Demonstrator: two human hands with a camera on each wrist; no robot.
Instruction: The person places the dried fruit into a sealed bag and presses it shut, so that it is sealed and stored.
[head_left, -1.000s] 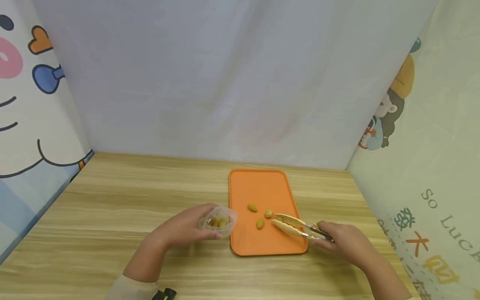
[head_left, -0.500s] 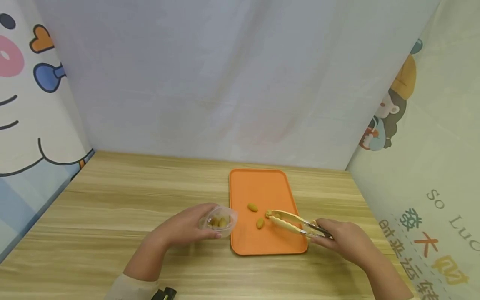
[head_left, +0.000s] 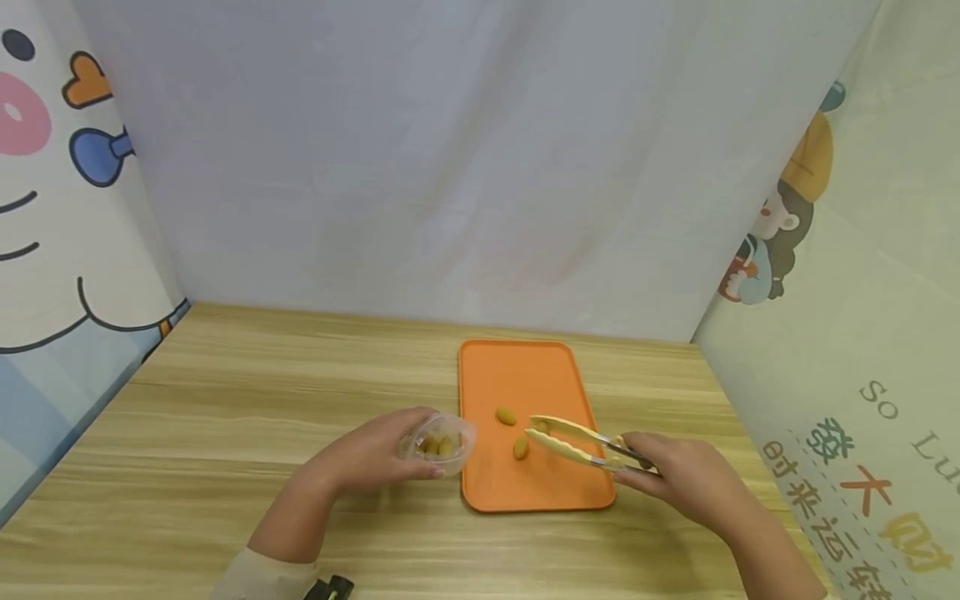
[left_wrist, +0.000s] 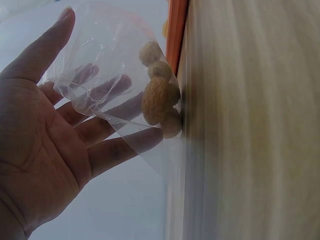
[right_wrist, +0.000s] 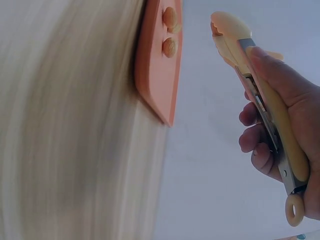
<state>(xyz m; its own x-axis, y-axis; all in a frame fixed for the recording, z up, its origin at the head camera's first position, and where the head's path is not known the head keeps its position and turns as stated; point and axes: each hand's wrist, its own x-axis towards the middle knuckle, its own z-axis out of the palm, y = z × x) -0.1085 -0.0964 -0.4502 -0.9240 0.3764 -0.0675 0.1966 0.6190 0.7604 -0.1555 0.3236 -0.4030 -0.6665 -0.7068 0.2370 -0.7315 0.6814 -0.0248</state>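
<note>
My left hand (head_left: 375, 454) holds a thin, clear plastic bag (head_left: 462, 430) tilted toward the tray's left edge. Several brown, rough-shelled nuts, walnut-like, (left_wrist: 156, 100) lie at its lower side in the left wrist view. In the right hand (head_left: 678, 475) I grip tongs with pale yellow tips (head_left: 562, 450). Their arms are spread over the orange tray (head_left: 517, 367), raised above it in the right wrist view. Nuts lie on the tray: one nut (head_left: 506, 415) toward the left, another nut (head_left: 521, 447) nearer me, and a third nut (head_left: 543, 427) seen between the tong arms.
The tray lies on a wood-grain table (head_left: 300, 358), between my hands. A pale cloth (head_left: 450, 167) hangs behind the table, with printed cloths at the left and right sides. A black object (head_left: 330, 588) shows beside the left sleeve.
My right hand has moved the tongs slightly left and farther from me, over the nut that was beyond their tips. The left hand and bag have stayed put.
</note>
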